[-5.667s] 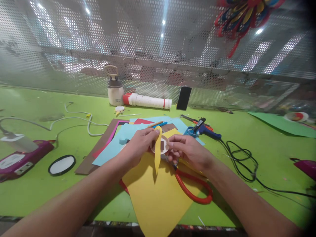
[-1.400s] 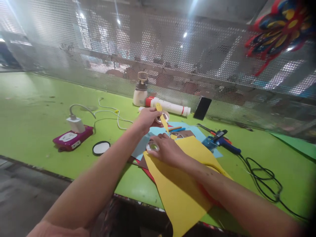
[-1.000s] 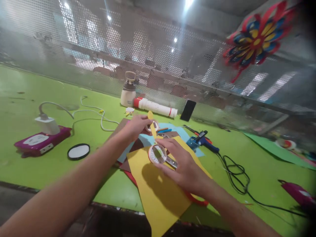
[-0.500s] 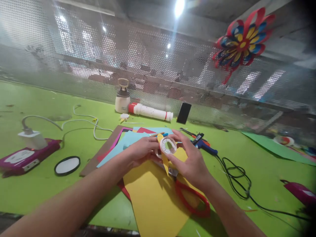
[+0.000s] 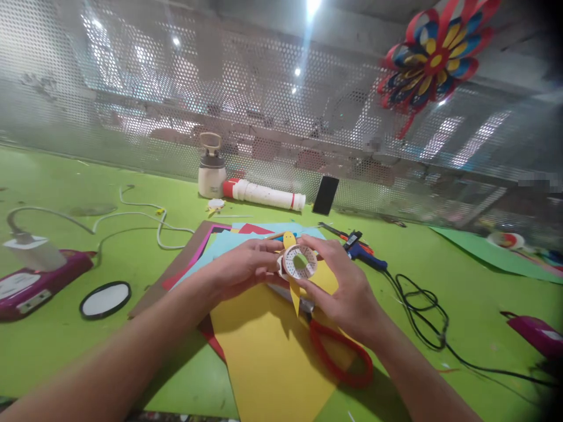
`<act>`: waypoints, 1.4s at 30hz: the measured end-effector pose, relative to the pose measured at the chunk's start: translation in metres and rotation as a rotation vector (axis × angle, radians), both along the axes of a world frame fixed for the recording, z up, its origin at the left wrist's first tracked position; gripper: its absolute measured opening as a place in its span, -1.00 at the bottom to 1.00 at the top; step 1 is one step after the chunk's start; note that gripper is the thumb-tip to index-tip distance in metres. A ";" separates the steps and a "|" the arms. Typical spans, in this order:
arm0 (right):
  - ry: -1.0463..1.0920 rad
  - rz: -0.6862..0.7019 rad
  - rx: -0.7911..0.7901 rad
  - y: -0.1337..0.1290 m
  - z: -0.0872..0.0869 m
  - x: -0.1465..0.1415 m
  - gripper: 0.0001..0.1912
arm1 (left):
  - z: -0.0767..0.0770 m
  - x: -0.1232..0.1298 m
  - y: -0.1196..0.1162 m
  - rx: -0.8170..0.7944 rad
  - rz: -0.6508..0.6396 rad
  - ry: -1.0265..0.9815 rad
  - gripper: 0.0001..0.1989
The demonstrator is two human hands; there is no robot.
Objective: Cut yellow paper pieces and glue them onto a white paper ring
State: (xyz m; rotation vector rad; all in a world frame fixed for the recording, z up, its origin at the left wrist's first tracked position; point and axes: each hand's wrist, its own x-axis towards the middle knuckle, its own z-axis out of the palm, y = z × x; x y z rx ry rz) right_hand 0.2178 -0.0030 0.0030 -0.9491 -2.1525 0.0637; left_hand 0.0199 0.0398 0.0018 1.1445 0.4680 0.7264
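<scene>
Between both hands is a small round white paper piece point(image 5: 300, 261) with dark dots and a green centre. A yellow paper strip point(image 5: 294, 298) runs behind it, with a rounded yellow end above and a pointed end below. My left hand point(image 5: 246, 264) grips its left side, fingers closed. On the right edge, my right hand point(image 5: 338, 278) pinches it between thumb and fingers. Red-handled scissors point(image 5: 341, 366) lie on the yellow sheet point(image 5: 264, 346) under the hands; their blades are partly hidden.
On the green table point(image 5: 44, 351) are a glue gun point(image 5: 367, 256) with a black cord, a purple power strip point(image 5: 74, 266), a black-rimmed disc point(image 5: 105, 299), a phone point(image 5: 326, 195), a white tube point(image 5: 268, 195), a bottle point(image 5: 212, 176) and coloured paper point(image 5: 484, 252).
The round piece has turned slightly, showing more of its dotted ring and left side. Both hands still hold it. The camera view has shifted slightly, moving the table items left in the picture.
</scene>
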 end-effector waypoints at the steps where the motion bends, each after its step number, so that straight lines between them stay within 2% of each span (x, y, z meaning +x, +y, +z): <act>1: -0.004 0.007 0.004 0.000 0.000 0.000 -0.41 | 0.000 0.000 -0.001 0.006 -0.003 0.003 -0.74; 10: 0.019 0.043 0.051 0.000 -0.001 0.001 -0.40 | 0.007 0.001 -0.008 -0.021 -0.006 -0.038 -0.67; 22: 0.043 0.056 0.133 -0.006 0.003 0.000 -0.39 | 0.008 -0.003 -0.009 0.034 -0.066 -0.061 -0.67; 32: 0.089 -0.016 0.087 -0.011 0.010 0.000 -0.45 | 0.015 -0.002 -0.013 0.038 -0.077 -0.134 -0.66; 42: 0.168 0.019 0.006 -0.005 0.005 0.005 -0.45 | 0.012 -0.003 -0.014 0.035 -0.072 -0.151 -0.79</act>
